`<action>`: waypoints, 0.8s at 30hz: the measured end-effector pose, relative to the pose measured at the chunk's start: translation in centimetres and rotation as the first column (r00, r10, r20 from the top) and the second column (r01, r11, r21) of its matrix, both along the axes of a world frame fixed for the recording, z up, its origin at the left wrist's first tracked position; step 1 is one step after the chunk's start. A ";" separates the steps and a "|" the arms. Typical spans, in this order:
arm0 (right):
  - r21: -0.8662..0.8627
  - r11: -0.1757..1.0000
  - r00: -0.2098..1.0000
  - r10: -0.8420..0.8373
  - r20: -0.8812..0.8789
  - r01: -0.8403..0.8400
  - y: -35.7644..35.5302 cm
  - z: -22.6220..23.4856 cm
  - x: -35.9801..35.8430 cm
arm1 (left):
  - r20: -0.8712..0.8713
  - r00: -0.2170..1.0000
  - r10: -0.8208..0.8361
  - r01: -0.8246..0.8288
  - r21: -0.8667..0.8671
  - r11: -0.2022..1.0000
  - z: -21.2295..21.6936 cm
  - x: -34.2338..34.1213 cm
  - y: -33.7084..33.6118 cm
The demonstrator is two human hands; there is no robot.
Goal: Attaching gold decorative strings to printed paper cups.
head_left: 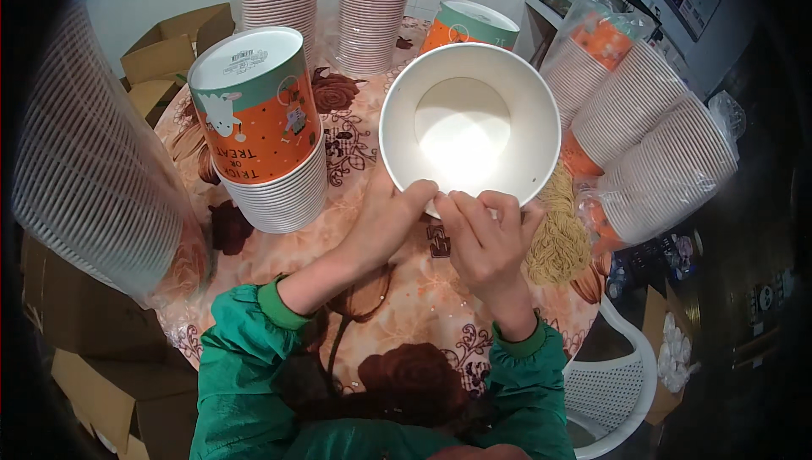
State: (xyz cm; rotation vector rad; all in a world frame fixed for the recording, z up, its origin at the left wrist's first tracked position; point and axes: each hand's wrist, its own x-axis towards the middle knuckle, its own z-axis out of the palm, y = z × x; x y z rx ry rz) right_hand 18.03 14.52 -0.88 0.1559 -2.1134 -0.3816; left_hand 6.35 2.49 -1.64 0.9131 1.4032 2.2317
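A white-lined paper bucket (406, 134) is tilted so that its open mouth and bare inside face me. My left hand (376, 223) grips its near rim, thumb on the edge and the other fingers hidden behind the wall. Close beside that thumb, my right hand (484, 244) is closed on the same rim, fingertips pinched at the edge. Whether anything thin sits between those fingertips is too small to tell. A small dark hole shows in the bucket's wall near the right rim. Just right of my right hand lies a bundle of tan cord (560, 244).
Left of the bucket stands an upside-down stack of orange and green buckets (262, 139). Plastic-wrapped stacks rise at far left (101, 156), behind (372, 24) and at right (668, 164). A flowered cloth (414, 308) covers the table. Cardboard boxes (110, 367) and a white chair (613, 392) flank it.
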 end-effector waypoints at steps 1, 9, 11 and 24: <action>0.017 1.000 1.000 0.015 0.017 -0.016 -0.1 0.2 0.1 | 0.017 0.999 -0.031 0.030 0.047 0.998 0.4 -0.4 -0.2; 0.010 0.994 0.994 0.107 -0.004 -0.107 2.1 0.9 -0.4 | -0.026 1.000 0.006 -0.009 -0.121 0.993 1.6 -5.5 -2.1; -0.024 0.992 0.992 0.122 0.022 -0.122 2.7 1.1 -0.2 | 0.007 1.000 -0.014 0.015 -0.148 0.989 2.2 -5.1 -2.1; -0.343 0.914 0.964 0.255 0.072 -0.216 4.1 -0.6 -1.1 | -0.784 0.487 0.385 -0.615 0.005 0.788 2.1 -1.9 -2.0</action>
